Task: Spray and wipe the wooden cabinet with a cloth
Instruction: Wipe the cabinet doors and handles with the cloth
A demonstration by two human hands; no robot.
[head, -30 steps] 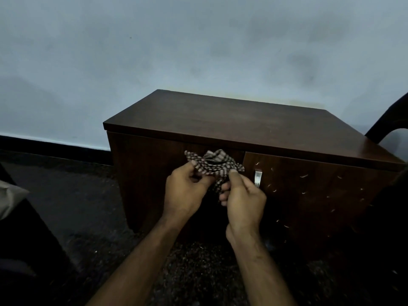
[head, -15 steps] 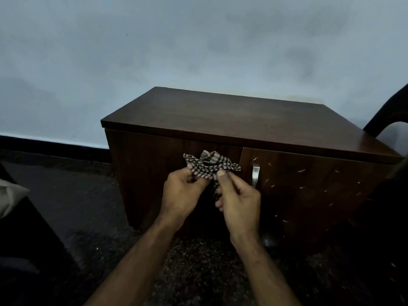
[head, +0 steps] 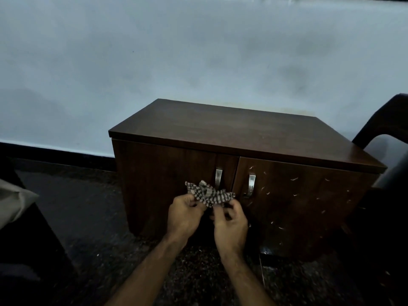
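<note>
Your left hand [head: 184, 214] and right hand [head: 229, 221] each pinch the bunched checked cloth [head: 207, 194], its long axis left-right, just before the wooden cabinet [head: 242, 138] doors, left hand nearer the left handle [head: 218, 178]

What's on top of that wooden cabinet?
Nothing that I can see: the cabinet top shows only bare dark wood. The checked cloth is not on it; the left hand and right hand hold it bunched before the doors, hiding part of them.

Smooth dark wood cabinet [head: 231, 133], checked cloth [head: 207, 195]
</note>
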